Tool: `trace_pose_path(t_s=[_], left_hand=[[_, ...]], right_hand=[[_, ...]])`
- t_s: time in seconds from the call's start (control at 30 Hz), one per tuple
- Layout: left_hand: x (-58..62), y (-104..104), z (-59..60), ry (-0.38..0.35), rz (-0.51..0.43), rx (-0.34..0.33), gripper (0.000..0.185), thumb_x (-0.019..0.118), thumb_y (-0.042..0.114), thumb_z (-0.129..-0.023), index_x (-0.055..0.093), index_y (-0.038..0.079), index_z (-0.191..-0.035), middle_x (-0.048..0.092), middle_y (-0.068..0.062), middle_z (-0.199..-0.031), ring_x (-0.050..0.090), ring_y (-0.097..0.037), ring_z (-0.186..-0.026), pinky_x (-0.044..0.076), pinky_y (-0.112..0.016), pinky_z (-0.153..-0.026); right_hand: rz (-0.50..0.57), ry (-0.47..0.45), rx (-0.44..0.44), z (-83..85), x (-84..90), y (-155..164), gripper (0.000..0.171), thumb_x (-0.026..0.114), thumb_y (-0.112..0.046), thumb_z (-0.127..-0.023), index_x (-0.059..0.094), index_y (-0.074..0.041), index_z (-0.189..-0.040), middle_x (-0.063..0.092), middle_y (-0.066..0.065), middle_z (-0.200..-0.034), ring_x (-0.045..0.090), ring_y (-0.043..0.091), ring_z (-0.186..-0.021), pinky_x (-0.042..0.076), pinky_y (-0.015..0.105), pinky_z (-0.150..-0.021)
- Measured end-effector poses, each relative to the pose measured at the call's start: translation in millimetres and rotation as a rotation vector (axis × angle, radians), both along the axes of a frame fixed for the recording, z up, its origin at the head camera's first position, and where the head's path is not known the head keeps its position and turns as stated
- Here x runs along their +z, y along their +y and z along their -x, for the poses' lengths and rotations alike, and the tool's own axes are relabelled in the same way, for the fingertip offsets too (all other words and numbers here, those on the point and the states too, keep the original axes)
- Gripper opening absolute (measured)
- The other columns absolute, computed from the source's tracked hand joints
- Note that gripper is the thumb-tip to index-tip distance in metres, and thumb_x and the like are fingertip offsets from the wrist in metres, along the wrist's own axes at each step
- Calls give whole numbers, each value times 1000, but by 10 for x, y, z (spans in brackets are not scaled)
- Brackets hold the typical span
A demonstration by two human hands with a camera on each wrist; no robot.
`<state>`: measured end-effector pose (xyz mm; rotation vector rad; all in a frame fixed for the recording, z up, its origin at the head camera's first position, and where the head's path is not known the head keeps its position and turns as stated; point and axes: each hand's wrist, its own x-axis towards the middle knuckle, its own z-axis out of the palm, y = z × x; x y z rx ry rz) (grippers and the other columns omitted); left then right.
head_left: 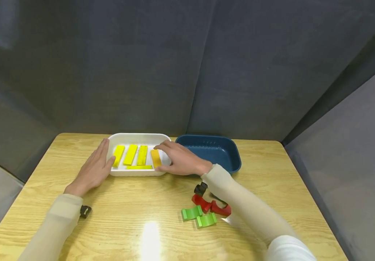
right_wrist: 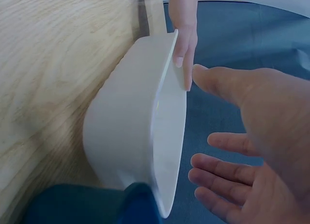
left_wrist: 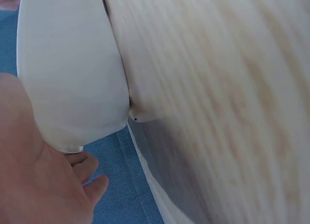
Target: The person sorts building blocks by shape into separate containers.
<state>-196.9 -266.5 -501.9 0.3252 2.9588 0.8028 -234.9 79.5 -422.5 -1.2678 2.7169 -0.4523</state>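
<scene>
A white tray (head_left: 134,138) stands at the back of the wooden table (head_left: 135,206). In it lie several yellow flat blocks (head_left: 130,154) and one orange block (head_left: 155,158). My left hand (head_left: 105,155) rests flat against the tray's left end, fingers straight. My right hand (head_left: 169,158) lies over the tray's right end, fingertips by the orange block and thumb at the near rim. In the right wrist view the right hand (right_wrist: 252,151) is spread beside the tray's wall (right_wrist: 131,132) and grips nothing. The left wrist view shows the left palm (left_wrist: 38,185) against the tray's wall (left_wrist: 72,73).
A dark blue tray (head_left: 221,159) stands right of the white one, touching it. Two red arch blocks (head_left: 211,205) and two green arch blocks (head_left: 198,216) lie on the table under my right forearm. Grey fabric walls enclose the table.
</scene>
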Motion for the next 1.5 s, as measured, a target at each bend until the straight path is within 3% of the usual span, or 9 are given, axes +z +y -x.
trace_pose_path(t_s=[0.37,0.67,1.03,1.5], left_hand=[[0,50,12,-4,-12,-7,79,30,44,-117,-11,4,-170,-16,-14,-179,0,-44,-165,8,-63,-131],[24,53,6,-4,-10,-14,78,30,43,-117,-11,3,-170,-17,-14,-178,0,-44,-165,8,-63,-131],[40,39,-19,-12,-4,-10,79,30,45,-117,-13,4,-170,-17,-14,-179,0,-44,-165,7,-63,-131],[3,20,1,-7,2,-10,79,32,44,-117,-12,5,-170,-17,-13,-179,0,-44,-165,7,-63,-131]], right_hand=[[23,-11,-79,-137,-74,413,72,77,-48,-99,53,-10,-156,56,9,-149,58,25,-128,52,43,-110],[15,-17,-152,-272,-110,715,74,76,-50,-99,53,-10,-158,53,12,-157,54,32,-141,47,52,-118],[60,-30,-267,-448,-174,1082,76,75,-55,-98,52,-13,-158,53,9,-156,53,33,-142,48,55,-116],[122,-11,-397,-651,-230,1601,78,81,-43,-97,50,-10,-159,51,15,-156,49,41,-144,48,65,-112]])
